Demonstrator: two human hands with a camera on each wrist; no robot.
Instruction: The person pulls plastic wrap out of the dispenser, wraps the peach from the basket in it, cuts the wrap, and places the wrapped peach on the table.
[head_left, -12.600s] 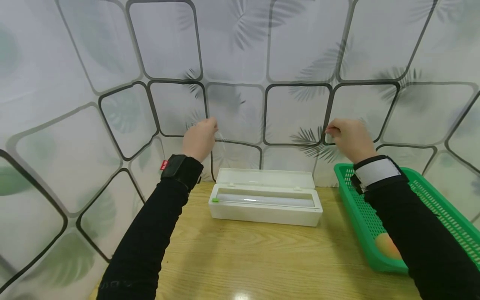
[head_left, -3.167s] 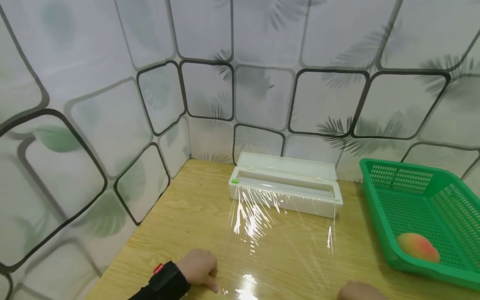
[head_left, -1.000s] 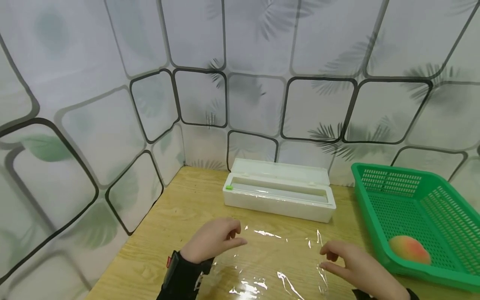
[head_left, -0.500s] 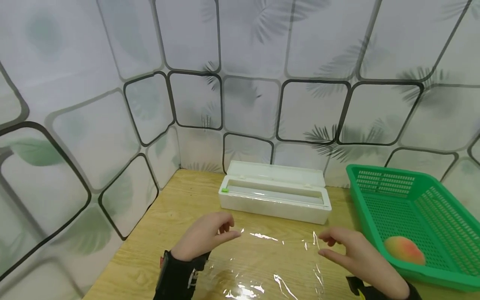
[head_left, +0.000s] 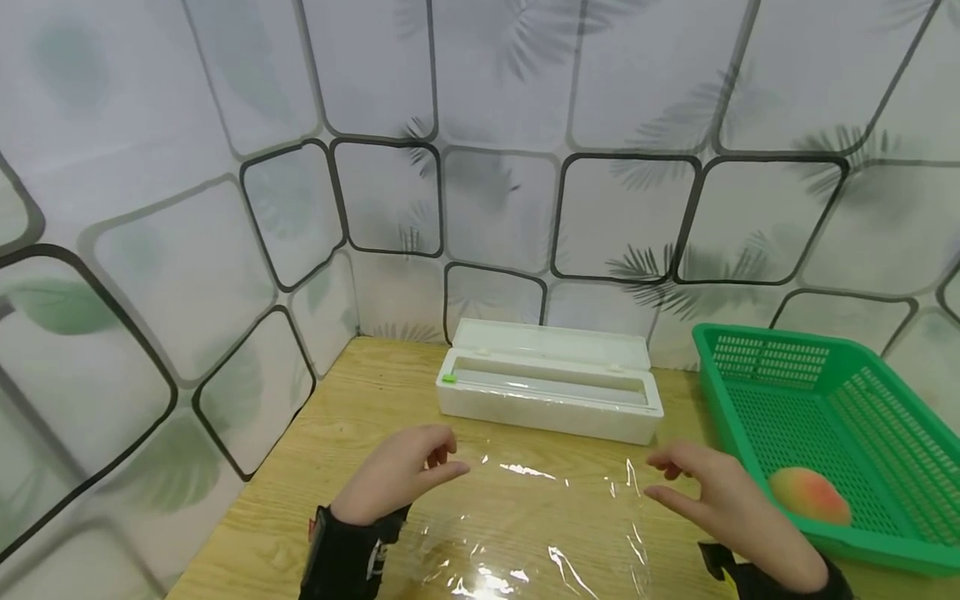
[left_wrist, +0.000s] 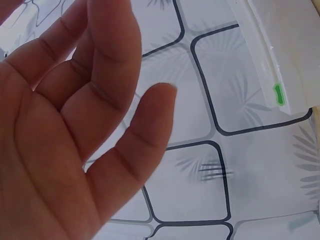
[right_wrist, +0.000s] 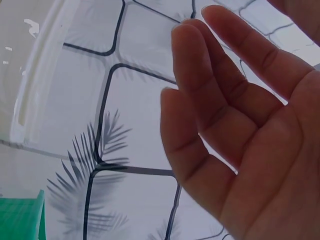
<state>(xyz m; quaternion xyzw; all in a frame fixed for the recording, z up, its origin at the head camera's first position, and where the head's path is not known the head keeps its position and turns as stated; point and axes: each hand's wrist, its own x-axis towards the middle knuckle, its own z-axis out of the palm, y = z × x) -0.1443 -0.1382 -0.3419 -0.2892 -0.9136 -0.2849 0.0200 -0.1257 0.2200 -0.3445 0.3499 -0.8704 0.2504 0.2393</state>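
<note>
A sheet of clear cling film (head_left: pixel 540 508) lies spread on the wooden table, showing mostly by its bright glints. Behind it stands a white cling film dispenser box (head_left: pixel 547 412) with its lid up, a roll inside and a green slider at its left end. At the sheet's left edge hovers my left hand (head_left: pixel 397 475), fingers loosely bent, holding nothing. On the other side my right hand (head_left: pixel 720 496) hangs in the same relaxed way, thumb apart from the fingers. Both wrist views show bare palms.
A green plastic basket (head_left: pixel 862 533) stands at the right, close to my right hand. In its near left corner lies a yellow-red peach or mango (head_left: pixel 810 496). A patterned curtain (head_left: pixel 495 208) encloses the table at the back and left.
Earlier both hands were raised above the box, then drew film forward from it. The film now lies on the table, released. Lately the hands have drifted slightly apart.
</note>
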